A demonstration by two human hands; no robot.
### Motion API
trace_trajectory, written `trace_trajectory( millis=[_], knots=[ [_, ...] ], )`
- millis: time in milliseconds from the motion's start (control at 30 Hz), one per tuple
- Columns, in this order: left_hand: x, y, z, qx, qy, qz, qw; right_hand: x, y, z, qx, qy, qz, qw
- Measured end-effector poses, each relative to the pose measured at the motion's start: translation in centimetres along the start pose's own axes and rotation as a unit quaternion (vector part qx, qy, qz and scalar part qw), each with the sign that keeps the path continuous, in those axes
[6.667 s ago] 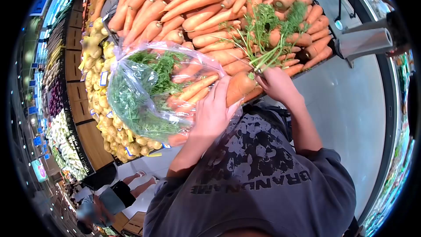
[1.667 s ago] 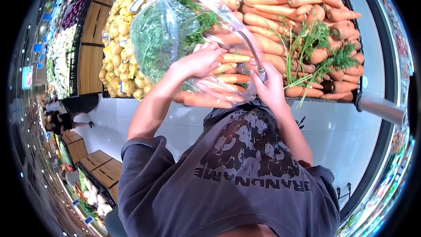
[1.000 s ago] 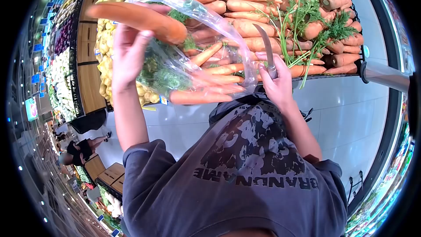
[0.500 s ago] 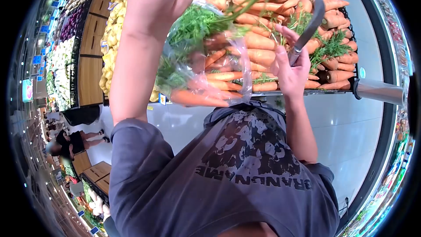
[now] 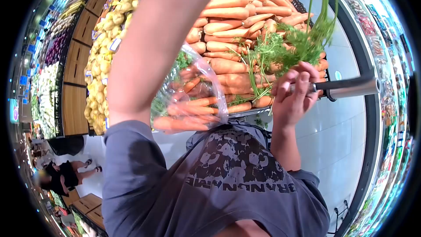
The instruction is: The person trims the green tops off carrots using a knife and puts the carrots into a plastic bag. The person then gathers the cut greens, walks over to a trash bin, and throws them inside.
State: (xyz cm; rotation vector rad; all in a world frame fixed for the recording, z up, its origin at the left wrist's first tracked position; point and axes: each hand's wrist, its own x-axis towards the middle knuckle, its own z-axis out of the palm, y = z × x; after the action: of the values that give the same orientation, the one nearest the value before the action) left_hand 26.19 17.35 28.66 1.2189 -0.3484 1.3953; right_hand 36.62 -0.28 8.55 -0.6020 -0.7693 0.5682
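My right hand (image 5: 297, 92) is closed around the handle of a knife with a dark blade (image 5: 346, 82); its blade points to the right. Just beyond the fingers, blurred carrot greens (image 5: 318, 39) hang down on long stems from the top edge of the view. What holds these stems is out of sight. My left forearm (image 5: 149, 39) reaches up across the left side, with the hand beyond the top edge. A clear plastic bag (image 5: 218, 101) with carrots and greens inside rests against the front of the display, close to my shirt. Loose carrots (image 5: 228, 66) lie piled behind it.
More cut greens (image 5: 263, 61) lie across the carrot pile. Yellow bagged produce (image 5: 98, 70) is heaped to the left. A metallic-looking roll (image 5: 357, 91) sticks out at the display's right corner. A person in dark clothes (image 5: 66, 175) is farther off at the lower left.
My left arm has reached further up and right, taking its hand out of view. The greens have swung right, over my right hand. The knife has turned from pointing up to pointing right.
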Motion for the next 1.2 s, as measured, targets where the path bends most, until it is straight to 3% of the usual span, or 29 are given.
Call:
trace_trajectory(
  millis=[100,167,300,433,500,600,633,700,733,767,800,833,867,967,1033,1100,1133,1167,1200],
  knots=[
    [-5.6,-2.3,-0.8,0.001,0.252,-0.083,0.964,0.4,0.3,-0.3,-0.03,-0.036,0.133,0.99],
    [-10.3,-4.2,-2.0,0.019,0.247,-0.07,0.966,0.5,0.8,0.4,0.029,0.006,0.246,0.969],
    [-20.6,-5.8,-2.2,0.019,0.418,-0.187,0.889,-0.7,3.3,0.9,-0.004,0.097,0.294,0.951],
    [-27.5,-6.1,-1.7,0.003,0.487,-0.244,0.839,-2.0,6.0,0.5,0.011,0.168,0.326,0.93],
    [-29.4,-5.6,-1.4,-0.004,0.489,-0.258,0.833,-2.9,7.5,-0.1,-0.04,0.166,0.305,0.937],
    [-30.6,-3.6,-1.3,0.013,0.431,-0.375,0.82,-2.8,7.4,-0.3,-0.068,0.145,0.304,0.939],
    [-31.0,-2.5,-1.5,0.015,0.436,-0.373,0.819,-2.6,7.3,-0.4,-0.081,0.138,0.29,0.943],
    [-31.6,-0.4,-2.3,0.094,0.266,-0.587,0.759,-2.2,7.2,-0.7,-0.076,0.118,0.281,0.949],
    [-31.4,0.8,-2.4,0.132,0.197,-0.592,0.77,-2.0,6.9,-0.5,-0.121,0.09,0.272,0.951],
    [-31.1,1.3,-1.9,0.134,0.199,-0.592,0.77,-1.9,6.7,-0.3,-0.164,0.061,0.262,0.949],
    [-30.7,1.8,-1.3,0.364,0.14,-0.484,0.783,-1.8,6.7,0.0,-0.173,0.037,0.245,0.953],
    [-30.5,2.1,-1.0,0.571,0.073,-0.344,0.742,-1.7,6.6,0.2,-0.171,0.033,0.247,0.953],
    [-29.8,1.7,-1.7,0.671,0.014,-0.21,0.711,-1.7,6.4,0.4,-0.169,-0.004,0.248,0.954],
    [-28.3,0.6,-2.2,0.692,-0.006,-0.229,0.684,-0.9,4.5,1.6,-0.158,-0.072,0.284,0.943],
    [-28.8,0.0,-3.4,0.663,-0.034,-0.261,0.701,-0.2,3.3,2.6,-0.152,-0.131,0.281,0.938],
    [-29.1,-0.6,-3.5,0.472,0.066,-0.398,0.784,1.1,1.8,3.2,-0.144,-0.153,0.28,0.937],
    [-29.1,-1.2,-3.7,0.47,0.048,-0.338,0.814,2.5,1.2,2.3,-0.283,-0.226,0.281,0.889],
    [-29.0,-1.0,-3.5,0.469,0.045,-0.336,0.815,3.7,0.6,1.6,-0.415,-0.291,0.275,0.817],
    [-28.0,-0.3,-2.7,0.367,0.094,-0.406,0.832,4.4,0.0,1.4,-0.421,-0.329,0.188,0.824]
  ],
)
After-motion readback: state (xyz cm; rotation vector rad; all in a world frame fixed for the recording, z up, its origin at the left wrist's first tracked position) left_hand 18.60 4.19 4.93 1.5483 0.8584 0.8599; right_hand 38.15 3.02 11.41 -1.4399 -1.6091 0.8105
